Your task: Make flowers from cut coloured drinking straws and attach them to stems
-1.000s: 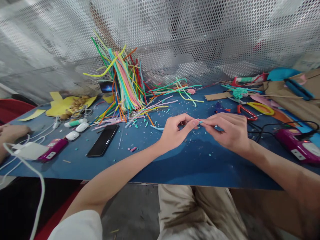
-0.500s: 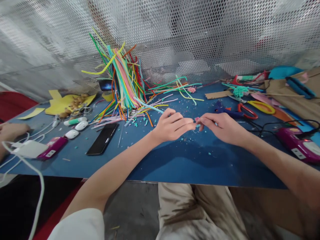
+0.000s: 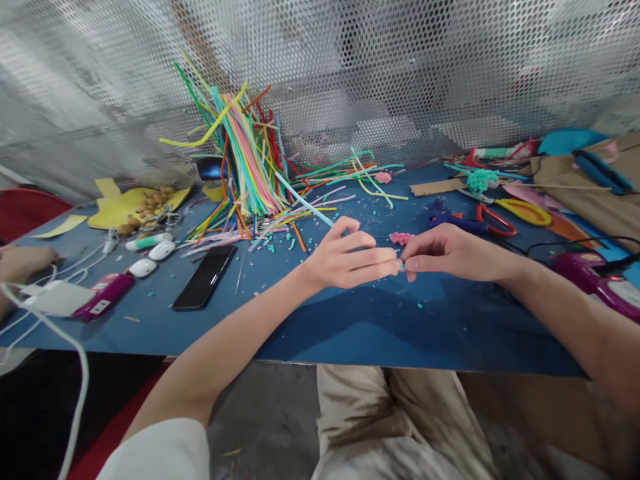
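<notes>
My left hand (image 3: 353, 257) is closed around a light blue pipe cleaner (image 3: 305, 200), whose long free end slants up and away to the left. At the fingertips of that hand, my right hand (image 3: 435, 252) pinches what appears to be the short bluish end of the same pipe cleaner. The fingers nearly meet above the blue table (image 3: 350, 327). Just beyond them shows a small pink fuzzy piece (image 3: 401, 238), partly behind the right fingers. Whether it rests on the table or hangs from the hands, I cannot tell.
A bundle of coloured pipe cleaners (image 3: 245, 153) stands at the back. A phone (image 3: 204, 277) lies left, with a purple power strip (image 3: 105, 295) and white cables beyond it. Scissors (image 3: 525, 212), a blue glue gun (image 3: 450, 217) and cardboard (image 3: 437, 187) lie right. Another person's hand (image 3: 25, 263) rests far left.
My right hand has shifted slightly right and turned, its fingers now pinched closer. More of the pink piece shows beyond the hands. The left hand has moved a little to the right.
</notes>
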A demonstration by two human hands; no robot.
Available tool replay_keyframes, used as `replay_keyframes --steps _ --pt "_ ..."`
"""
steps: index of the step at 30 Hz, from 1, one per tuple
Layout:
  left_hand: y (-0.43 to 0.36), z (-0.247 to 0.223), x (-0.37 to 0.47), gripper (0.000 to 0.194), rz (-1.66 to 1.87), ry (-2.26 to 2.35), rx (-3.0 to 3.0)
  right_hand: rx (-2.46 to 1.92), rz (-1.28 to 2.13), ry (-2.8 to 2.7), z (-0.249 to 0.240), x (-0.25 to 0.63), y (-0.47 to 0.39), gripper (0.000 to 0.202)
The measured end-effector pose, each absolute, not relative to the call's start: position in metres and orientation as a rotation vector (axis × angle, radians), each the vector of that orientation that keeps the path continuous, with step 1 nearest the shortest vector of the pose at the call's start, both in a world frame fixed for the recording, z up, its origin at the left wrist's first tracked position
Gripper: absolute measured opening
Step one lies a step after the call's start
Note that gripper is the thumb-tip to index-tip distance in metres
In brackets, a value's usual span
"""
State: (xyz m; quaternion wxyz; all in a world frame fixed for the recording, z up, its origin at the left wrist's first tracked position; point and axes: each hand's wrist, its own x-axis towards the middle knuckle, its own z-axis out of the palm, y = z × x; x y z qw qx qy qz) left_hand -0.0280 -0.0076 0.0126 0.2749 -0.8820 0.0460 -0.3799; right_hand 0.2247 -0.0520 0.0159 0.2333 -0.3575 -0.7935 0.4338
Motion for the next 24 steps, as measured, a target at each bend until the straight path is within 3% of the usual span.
replay_keyframes --steps 5,15,20,24 --pt "-0.009 0.015 -0.027 0.013 -1.049 0.177 -2.361 -0.969 1.206 -2.150 0.016 0.226 -0.054 0.028" --pt "-0.027 0.021 -0.023 0.011 -1.162 0.209 -2.423 -0.791 1.557 -2.031 0.018 0.219 -0.066 0.026" --pt "-0.019 0.007 -0.022 0.026 -1.340 0.015 -2.580 -0.895 1.208 -1.989 0.020 0.214 -0.072 0.022" --pt "-0.019 -0.001 -0.017 0.014 -1.521 -0.197 -2.639 -1.011 0.784 -1.937 0.023 0.207 -0.081 0.019"
